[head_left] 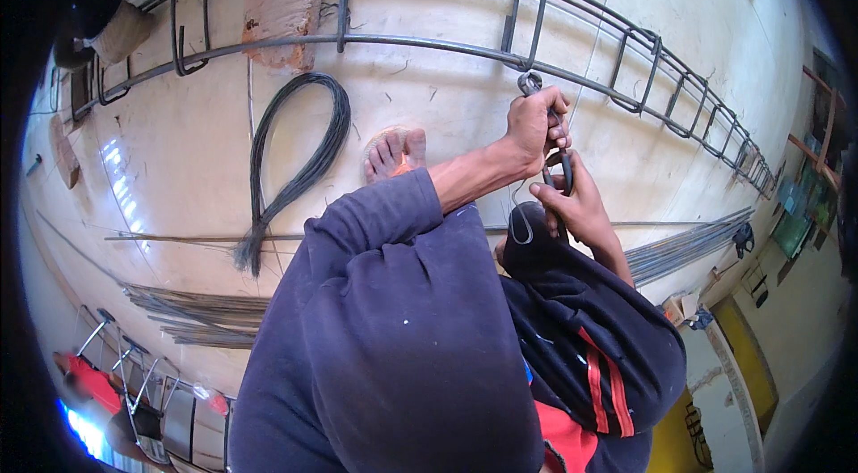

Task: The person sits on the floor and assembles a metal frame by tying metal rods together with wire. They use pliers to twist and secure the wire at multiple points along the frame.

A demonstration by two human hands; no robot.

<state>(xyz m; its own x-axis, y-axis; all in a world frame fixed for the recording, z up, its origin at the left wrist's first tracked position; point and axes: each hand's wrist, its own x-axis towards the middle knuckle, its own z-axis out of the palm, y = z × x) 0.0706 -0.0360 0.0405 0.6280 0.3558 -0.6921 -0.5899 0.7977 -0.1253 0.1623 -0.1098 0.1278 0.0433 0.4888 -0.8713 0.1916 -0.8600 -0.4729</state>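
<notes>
Both hands are closed around a pair of pincers [530, 82], just on the near side of a long steel rebar cage [411, 39]. My left hand [536, 126] wraps the upper part, below the metal jaws. Lower down, my right hand [579, 205] grips the dark handles, fingers bent. A thin wire with a hooked end [523, 236] hangs below the hands; which hand holds it, if either, I cannot tell. On the floor to the left lies a looped bundle of tie wire [299, 142], beside my bare foot [393, 151].
A brick-like block [281, 8] sits under the cage. Long bars lie bundled at left [206, 312] and right [693, 245]. A person in red [94, 384] is at the lower left, near metal-framed furniture [143, 392].
</notes>
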